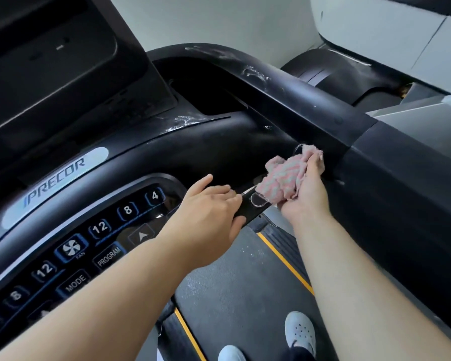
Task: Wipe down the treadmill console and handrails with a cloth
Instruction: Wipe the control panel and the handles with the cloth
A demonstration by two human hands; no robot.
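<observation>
Glossy black console [146,162] curves around lit buttons. Left hand [211,207] seems to clasp the smooth bar [248,208], thumb beneath; right hand [306,194] clutches a crumpled, nubby pink cloth [284,178].

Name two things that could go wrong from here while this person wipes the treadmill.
1. The left forearm hangs just over the console keys; a brush might start the belt under the shoes.
2. The right hand holds the cloth bunched beside the handgrip that the left hand grips, so white streaks on the upper rail may be missed.
</observation>
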